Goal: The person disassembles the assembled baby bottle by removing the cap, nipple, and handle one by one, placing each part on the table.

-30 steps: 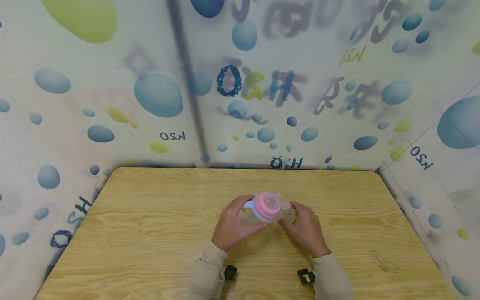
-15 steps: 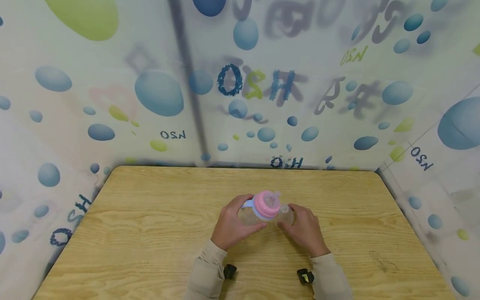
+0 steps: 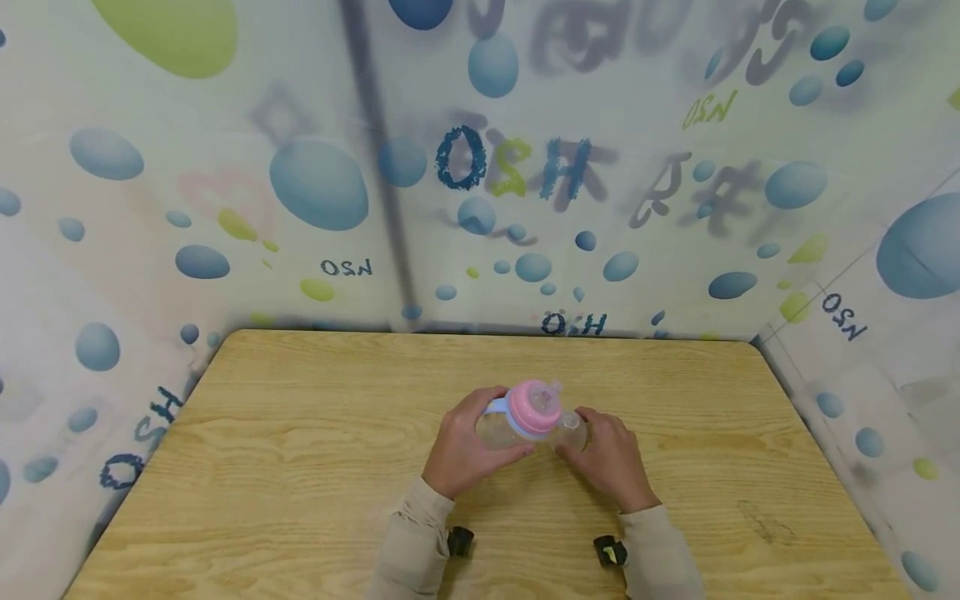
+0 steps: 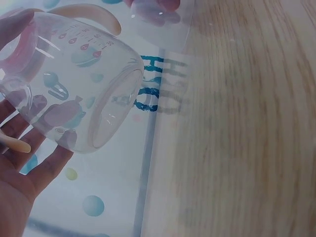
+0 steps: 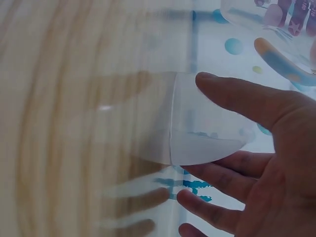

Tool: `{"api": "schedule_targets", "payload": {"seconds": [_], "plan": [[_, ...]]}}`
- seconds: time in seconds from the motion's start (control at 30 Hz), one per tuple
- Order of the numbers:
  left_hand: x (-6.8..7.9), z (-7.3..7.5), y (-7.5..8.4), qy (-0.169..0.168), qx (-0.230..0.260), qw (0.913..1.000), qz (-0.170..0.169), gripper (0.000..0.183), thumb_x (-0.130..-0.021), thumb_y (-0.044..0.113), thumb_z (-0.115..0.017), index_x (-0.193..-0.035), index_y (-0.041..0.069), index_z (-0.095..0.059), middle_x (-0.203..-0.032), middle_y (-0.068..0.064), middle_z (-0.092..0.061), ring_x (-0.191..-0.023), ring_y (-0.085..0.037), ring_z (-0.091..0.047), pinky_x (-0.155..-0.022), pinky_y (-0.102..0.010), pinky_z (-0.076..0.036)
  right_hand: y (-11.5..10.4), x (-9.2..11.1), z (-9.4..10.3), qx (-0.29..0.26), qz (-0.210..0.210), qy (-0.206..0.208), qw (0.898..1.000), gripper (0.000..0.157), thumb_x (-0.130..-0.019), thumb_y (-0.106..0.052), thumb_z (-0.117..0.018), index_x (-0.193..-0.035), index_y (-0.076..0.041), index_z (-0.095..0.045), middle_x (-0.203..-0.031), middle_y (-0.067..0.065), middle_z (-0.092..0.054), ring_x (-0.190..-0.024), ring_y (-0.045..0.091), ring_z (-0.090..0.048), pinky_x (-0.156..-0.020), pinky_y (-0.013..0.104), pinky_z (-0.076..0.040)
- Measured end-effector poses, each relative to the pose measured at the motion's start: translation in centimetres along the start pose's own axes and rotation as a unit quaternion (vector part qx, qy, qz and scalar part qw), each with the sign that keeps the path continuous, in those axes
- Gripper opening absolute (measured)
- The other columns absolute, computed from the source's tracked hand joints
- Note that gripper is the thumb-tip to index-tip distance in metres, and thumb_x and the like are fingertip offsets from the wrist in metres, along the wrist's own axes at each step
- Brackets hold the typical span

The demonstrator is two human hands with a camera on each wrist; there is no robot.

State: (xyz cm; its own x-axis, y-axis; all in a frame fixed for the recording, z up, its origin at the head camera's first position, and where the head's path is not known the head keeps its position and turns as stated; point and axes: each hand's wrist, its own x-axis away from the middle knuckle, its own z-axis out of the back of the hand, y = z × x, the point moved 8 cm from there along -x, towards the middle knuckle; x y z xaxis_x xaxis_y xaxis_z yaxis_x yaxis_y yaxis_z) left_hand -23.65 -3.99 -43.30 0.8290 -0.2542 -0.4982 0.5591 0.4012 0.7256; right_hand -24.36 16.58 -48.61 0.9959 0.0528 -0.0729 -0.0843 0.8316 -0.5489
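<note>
In the head view my left hand (image 3: pixel 467 446) grips a clear baby bottle (image 3: pixel 497 432) with a pink collar (image 3: pixel 534 406) and a translucent nipple. The bottle is tilted, its top toward the right. Close up in the left wrist view, the bottle (image 4: pixel 74 84) shows printed markings and peach-coloured handles (image 4: pixel 94 17). My right hand (image 3: pixel 609 454) holds a clear dome-shaped cap (image 3: pixel 573 431) just right of the bottle. In the right wrist view the thumb and fingers pinch the cap (image 5: pixel 205 123), whose rim is at the tabletop; its reflection shows there.
A wooden table (image 3: pixel 300 467) lies under both hands. Behind it stands a white wall (image 3: pixel 645 100) printed with blue and green drops and lettering. Black wrist mounts (image 3: pixel 460 542) sit by both sleeves (image 3: pixel 412 542).
Between one second and half a second ago, the right hand and cap shifted very slightly left. Since then both hands have stayed nearly still with the bottle and cap.
</note>
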Motion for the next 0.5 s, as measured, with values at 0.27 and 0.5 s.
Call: {"api": "schedule_targets", "payload": {"seconds": [0.27, 0.5], "plan": [[0.0, 0.1, 0.1, 0.006, -0.003, 1.0, -0.006, 0.073, -0.064, 0.028, -0.096, -0.126, 0.009, -0.061, -0.12, -0.002, -0.066, -0.108, -0.015, -0.063, -0.09, -0.041, -0.054, -1.1, 0.3, 2.0, -0.018, 0.01, 0.026, 0.999, 0.06, -0.085, -0.025, -0.078, -0.132, 0.007, -0.057, -0.128, 0.026, -0.061, -0.122, 0.046, -0.053, -0.1, 0.065, -0.039], [-0.1, 0.0, 0.2, 0.002, -0.001, 1.0, -0.006, 0.073, -0.064, 0.029, -0.095, -0.126, 0.009, -0.061, -0.121, -0.002, -0.066, -0.11, -0.015, -0.063, -0.093, -0.039, -0.053, -2.9, 1.2, 4.6, -0.135, 0.018, 0.095, 0.986, 0.046, -0.1, -0.024, -0.06, -0.138, 0.001, -0.054, -0.128, 0.018, -0.063, -0.128, 0.039, -0.05, -0.102, 0.061, -0.039]]}}
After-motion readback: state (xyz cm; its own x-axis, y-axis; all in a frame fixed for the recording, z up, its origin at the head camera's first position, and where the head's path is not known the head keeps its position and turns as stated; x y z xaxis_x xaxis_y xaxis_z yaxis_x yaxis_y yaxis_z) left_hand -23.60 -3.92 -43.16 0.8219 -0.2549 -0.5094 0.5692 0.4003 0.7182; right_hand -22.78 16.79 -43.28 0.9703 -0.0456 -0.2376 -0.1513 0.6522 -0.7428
